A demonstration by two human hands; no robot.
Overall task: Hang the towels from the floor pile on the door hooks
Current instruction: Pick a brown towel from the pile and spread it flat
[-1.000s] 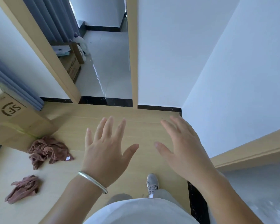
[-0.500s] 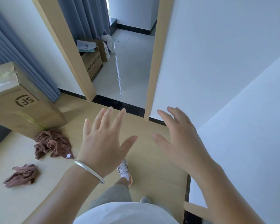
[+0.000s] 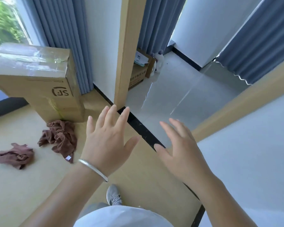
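Silver bangle, white top, grey sneaker

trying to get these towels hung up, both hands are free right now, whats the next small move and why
Probably reach the left hand down and left to the nearer brown towel, crumpled on the floor by the cardboard box. Both it and the right hand are open and hold nothing, and a second towel lies further left, apart from the first. No door hooks are in view yet.
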